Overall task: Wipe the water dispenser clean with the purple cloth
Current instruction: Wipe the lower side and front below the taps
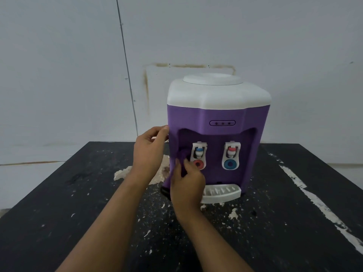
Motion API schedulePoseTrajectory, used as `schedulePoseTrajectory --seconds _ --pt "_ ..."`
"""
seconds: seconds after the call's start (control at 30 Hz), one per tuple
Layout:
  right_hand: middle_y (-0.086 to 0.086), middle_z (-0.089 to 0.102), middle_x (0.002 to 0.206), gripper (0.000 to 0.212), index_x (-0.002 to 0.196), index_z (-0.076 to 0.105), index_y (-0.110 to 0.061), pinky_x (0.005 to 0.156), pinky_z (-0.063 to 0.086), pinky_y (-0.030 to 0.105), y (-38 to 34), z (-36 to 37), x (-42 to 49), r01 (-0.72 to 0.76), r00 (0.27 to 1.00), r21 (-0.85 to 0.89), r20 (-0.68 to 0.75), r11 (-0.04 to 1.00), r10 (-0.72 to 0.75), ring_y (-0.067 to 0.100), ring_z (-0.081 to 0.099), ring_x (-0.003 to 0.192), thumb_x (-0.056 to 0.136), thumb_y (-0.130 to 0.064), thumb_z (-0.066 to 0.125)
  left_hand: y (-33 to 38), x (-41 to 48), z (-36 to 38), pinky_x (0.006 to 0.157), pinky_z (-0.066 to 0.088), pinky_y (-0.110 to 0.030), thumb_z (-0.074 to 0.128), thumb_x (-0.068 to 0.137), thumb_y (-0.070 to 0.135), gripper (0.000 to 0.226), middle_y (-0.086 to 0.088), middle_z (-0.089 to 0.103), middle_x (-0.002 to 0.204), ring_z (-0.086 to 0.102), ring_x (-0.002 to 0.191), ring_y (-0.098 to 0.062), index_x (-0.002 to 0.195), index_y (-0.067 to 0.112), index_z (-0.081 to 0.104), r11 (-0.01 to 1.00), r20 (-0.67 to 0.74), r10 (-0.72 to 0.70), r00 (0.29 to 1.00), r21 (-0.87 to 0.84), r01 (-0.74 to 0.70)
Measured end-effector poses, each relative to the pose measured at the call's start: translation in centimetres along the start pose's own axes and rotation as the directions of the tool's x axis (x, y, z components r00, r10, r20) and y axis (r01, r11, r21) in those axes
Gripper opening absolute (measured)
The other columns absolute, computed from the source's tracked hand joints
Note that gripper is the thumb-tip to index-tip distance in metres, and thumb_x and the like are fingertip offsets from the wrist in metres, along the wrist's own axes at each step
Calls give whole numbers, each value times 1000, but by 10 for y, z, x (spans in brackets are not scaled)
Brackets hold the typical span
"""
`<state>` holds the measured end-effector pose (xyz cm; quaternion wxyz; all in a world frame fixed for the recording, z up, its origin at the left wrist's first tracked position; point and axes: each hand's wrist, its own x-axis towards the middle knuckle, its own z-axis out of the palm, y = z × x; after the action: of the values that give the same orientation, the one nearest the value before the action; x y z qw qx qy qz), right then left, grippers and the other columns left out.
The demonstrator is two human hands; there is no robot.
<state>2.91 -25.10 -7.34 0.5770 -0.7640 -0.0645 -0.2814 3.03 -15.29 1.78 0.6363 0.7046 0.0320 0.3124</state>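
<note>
A purple water dispenser (218, 114) with a white top stands on a black table (78, 203). Its front recess holds two white taps and a white drip tray (222, 192) below. My right hand (186, 185) grips the bunched purple cloth (182, 157) and presses it into the recess just left of the left tap (199, 155). My left hand (149, 152) rests against the dispenser's left side, fingertips curled onto its front left edge. The cloth's lower part is hidden by my right hand.
The table top is scuffed, with white paint flecks and a long white streak (306, 191) at the right. A pale patch of worn surface (125, 171) lies left of the dispenser. A grey wall stands close behind, with a thin cable (127, 75) running down it.
</note>
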Motion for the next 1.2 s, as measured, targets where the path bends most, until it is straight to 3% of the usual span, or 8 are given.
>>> schedulePoseTrajectory --seconds 0.13,0.33,0.53,0.63,0.83,1.07,1.13,1.2 --pt "-5 60 61 39 71 61 -18 56 41 30 11 -11 -4 -63 994 -22 91 998 64 8 53 55 108 -28 67 -4 -3 7 64 54 -6 72 99 38 16 24 80 95 73 91 8 110 31 81 999 -74 33 997 40 -30" --pt "-9 71 84 21 107 81 -16 75 51 25 -28 -12 34 185 979 24 -87 982 -182 7 63 76 112 -28 63 0 -3 8 67 54 -7 72 99 37 15 18 81 96 74 89 4 109 29 81 998 -98 33 995 51 -28" --pt "-5 70 75 32 86 74 -15 66 45 25 27 0 -17 -125 985 -61 116 990 131 5 59 65 111 -33 62 -5 -4 8 75 64 -22 93 81 30 43 15 80 107 77 95 -1 119 26 75 992 -35 53 998 120 -48" --pt "-13 66 69 31 77 66 -31 65 41 16 44 -10 -15 -253 943 -54 211 966 259 -2 51 56 108 -34 69 -9 -4 11 76 66 -25 97 76 26 47 16 78 107 76 95 -1 117 26 74 979 -76 93 993 186 -78" --pt "-16 37 44 60 54 42 -27 51 33 17 49 -22 5 -306 952 185 35 934 305 5 33 46 103 -22 75 -12 -3 14 77 68 -36 95 76 23 40 19 78 100 76 86 1 109 31 74 973 -120 110 987 216 -82" --pt "-23 64 66 14 103 87 -20 73 53 13 49 -13 -2 -401 915 135 102 906 390 -10 61 65 99 -33 81 -14 -4 15 76 68 -38 95 73 27 37 20 78 98 76 82 3 101 34 72 972 -138 107 985 224 -75" --pt "-21 63 66 9 92 78 -34 62 49 8 56 -29 12 -457 883 188 -17 869 468 -7 59 64 98 -29 82 -12 -4 16 76 68 -37 95 71 28 37 21 77 96 76 82 4 99 34 72 972 -136 106 985 223 -74" --pt "-10 58 57 35 67 65 -20 55 46 17 72 -44 28 -462 849 199 -183 864 496 3 50 53 99 -24 81 -11 -3 15 76 68 -37 95 71 29 36 22 77 96 76 83 3 98 35 71 971 -133 107 985 229 -75"
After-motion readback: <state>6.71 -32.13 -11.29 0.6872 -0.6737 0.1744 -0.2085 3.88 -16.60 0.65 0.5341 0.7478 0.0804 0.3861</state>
